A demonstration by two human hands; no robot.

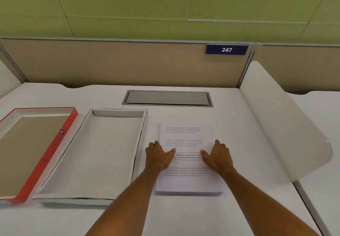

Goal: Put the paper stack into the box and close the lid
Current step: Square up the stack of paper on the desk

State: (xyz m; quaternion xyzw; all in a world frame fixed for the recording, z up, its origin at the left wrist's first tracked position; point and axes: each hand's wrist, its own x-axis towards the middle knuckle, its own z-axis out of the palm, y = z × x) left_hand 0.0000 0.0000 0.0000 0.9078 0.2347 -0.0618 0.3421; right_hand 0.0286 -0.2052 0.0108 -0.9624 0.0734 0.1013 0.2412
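A white paper stack (185,136) with printed text lies flat on the white desk, right of centre. My left hand (159,155) rests on its left edge, thumb on top of the page. My right hand (218,155) rests on its right edge, thumb also on top. The stack still lies on the desk. Left of it sits the open white box (103,154), nothing inside. Further left lies the red-rimmed lid (55,143), upside down, its brown inside facing up.
A grey cable hatch (167,97) is set into the desk behind the stack. A beige partition with a blue sign reading 247 (226,49) stands at the back. A white curved divider (279,125) bounds the desk on the right.
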